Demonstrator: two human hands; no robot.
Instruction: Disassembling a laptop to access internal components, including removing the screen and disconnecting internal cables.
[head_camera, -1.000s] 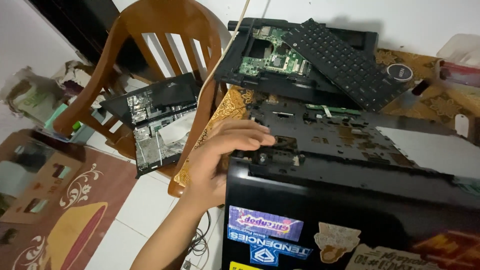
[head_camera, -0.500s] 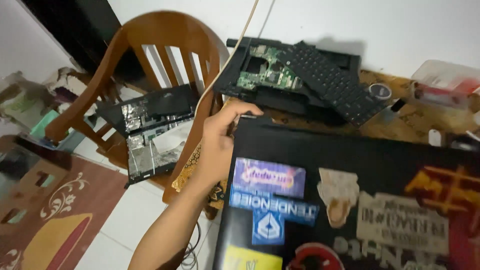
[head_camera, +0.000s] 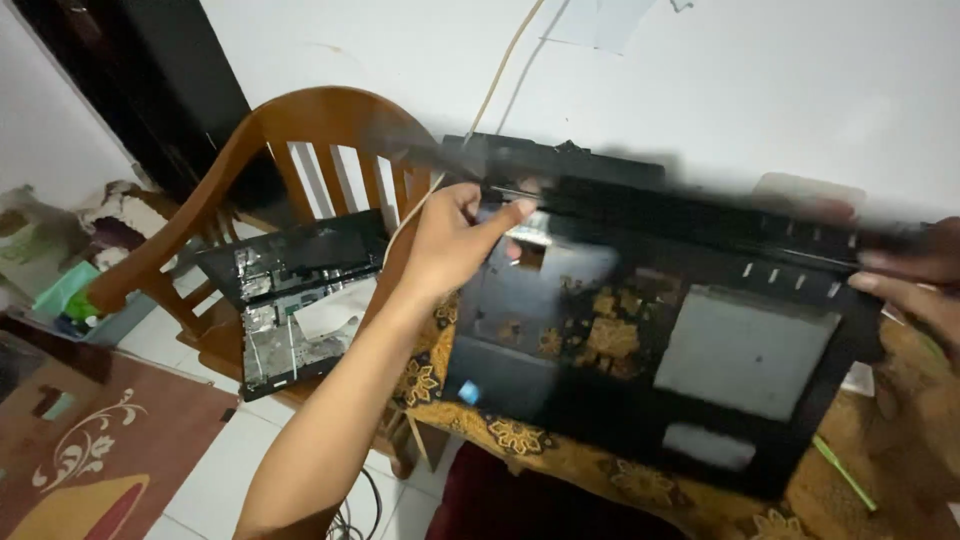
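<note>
Gripping the black plastic laptop palmrest shell (head_camera: 640, 340) by its far corners above the batik-clothed table (head_camera: 560, 450), left hand (head_camera: 455, 235) and right hand (head_camera: 915, 285) pinch a light, thin, likely flexible and crack-prone frame

You have flipped the black plastic laptop shell (head_camera: 660, 340), so its stickered side is gone and the hollow inner frame faces you. Your left hand (head_camera: 455, 240) and right hand (head_camera: 915, 290) now lift it by its far edge.
</note>
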